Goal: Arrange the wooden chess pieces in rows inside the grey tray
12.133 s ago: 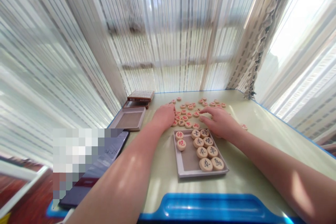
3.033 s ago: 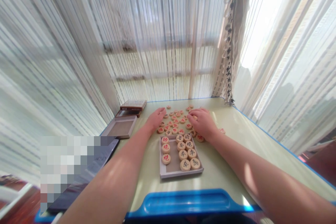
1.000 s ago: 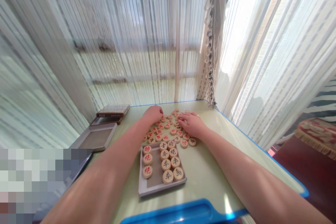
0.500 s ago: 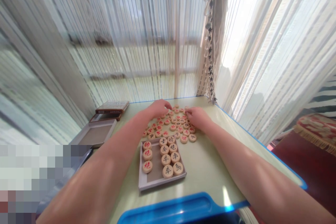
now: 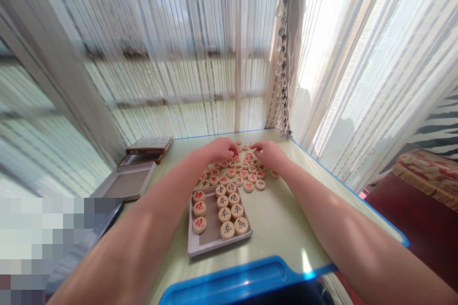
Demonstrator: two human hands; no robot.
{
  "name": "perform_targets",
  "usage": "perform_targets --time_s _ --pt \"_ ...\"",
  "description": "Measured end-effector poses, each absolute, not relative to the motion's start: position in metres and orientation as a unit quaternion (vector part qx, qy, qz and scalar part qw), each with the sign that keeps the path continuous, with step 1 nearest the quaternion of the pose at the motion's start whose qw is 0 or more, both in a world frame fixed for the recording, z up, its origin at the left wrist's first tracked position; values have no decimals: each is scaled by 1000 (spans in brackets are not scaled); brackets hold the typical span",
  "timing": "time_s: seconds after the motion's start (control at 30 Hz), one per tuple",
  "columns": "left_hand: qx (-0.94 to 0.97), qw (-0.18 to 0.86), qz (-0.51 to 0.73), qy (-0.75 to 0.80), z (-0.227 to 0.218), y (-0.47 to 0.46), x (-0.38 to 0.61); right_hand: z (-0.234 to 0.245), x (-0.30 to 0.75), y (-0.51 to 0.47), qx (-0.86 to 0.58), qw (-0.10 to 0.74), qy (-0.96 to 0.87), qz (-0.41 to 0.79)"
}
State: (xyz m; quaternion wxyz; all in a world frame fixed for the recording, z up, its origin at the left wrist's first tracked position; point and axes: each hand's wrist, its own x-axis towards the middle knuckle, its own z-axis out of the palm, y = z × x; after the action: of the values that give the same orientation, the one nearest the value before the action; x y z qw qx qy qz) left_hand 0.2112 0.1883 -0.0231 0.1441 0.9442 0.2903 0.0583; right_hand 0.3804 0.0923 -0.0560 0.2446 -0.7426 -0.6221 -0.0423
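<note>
Round wooden Chinese chess pieces (image 5: 231,173), with red or black characters, lie loose in a cluster on the pale green tabletop (image 5: 272,219). At the far left of the cluster is my left hand (image 5: 223,149), palm down, its fingers curled together over the pieces; what they hold, if anything, is hidden. Opposite it, my right hand (image 5: 268,153) reaches in from the right with thumb and forefinger slightly apart, close to the far pieces. Nearer me stands a shallow cardboard tray (image 5: 219,248). It holds red pieces (image 5: 199,225) in a left column and black pieces (image 5: 227,229) in two right columns.
Another shallow grey box (image 5: 134,181) sits at the left beside stacked flat boxes (image 5: 149,145). A blue edge with a molded recess (image 5: 229,280) borders the table's near side. String curtains (image 5: 179,66) hang behind. A patterned, fringed cloth (image 5: 425,171) covers a red seat at right.
My left hand has shifted slightly right, its fingers more curled over the pieces. My right hand has moved a little, uncovering a piece beside its wrist. The view has shifted slightly.
</note>
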Motion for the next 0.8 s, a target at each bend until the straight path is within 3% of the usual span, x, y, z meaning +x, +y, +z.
perform_targets --time_s 0.13,0.3,0.5,0.67,0.8 --pt "949 130 29 286 -23 188 212 -55 391 93 -775 218 -588 -74" --pt "953 82 -5 291 -22 191 211 -53 393 93 -805 173 -567 17" --pt "958 45 24 282 -23 191 210 -54 389 92 -765 225 -603 -16" --pt "954 62 3 294 -25 185 212 -57 387 93 -736 207 -644 7" --pt "948 70 51 307 -25 183 215 -55 383 91 -747 248 -616 2"
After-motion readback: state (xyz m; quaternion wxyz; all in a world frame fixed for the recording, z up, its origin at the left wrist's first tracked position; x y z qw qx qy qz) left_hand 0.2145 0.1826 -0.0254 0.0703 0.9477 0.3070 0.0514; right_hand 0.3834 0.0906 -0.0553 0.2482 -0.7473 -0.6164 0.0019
